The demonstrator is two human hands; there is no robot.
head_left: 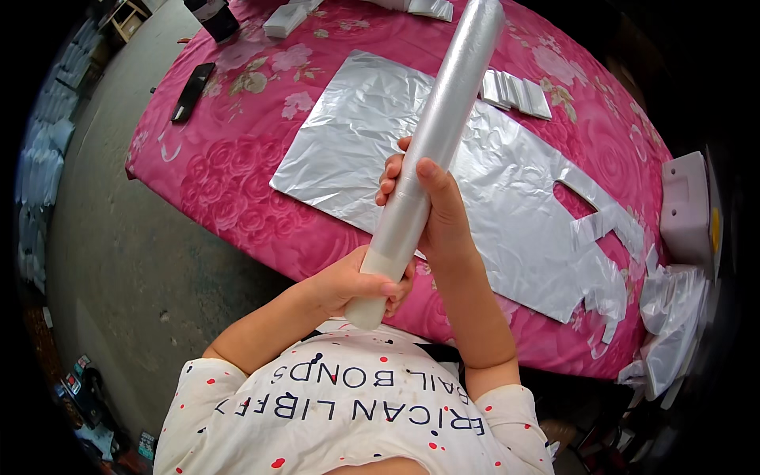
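A long roll of clear plastic film (453, 91) slants up and away from my body, held over the table. My left hand (348, 281) is closed round its lower end, where the pale bare tube shows. Farther up, my right hand (445, 202) wraps the roll at about its middle, thumb on top and fingertips showing on the left side. Under the roll lies a flat, silvery stack of plastic bags (340, 142) with cut-out handles (609, 226) toward the right. The roll and my hands hide part of the stack.
A pink flowered cloth (237, 182) covers the table. Small folded white packs (514, 93) lie beyond the bags, with a black phone (192, 93) at the left edge. A pale plastic bin (685, 204) and loose plastic bags (671, 317) border the right side.
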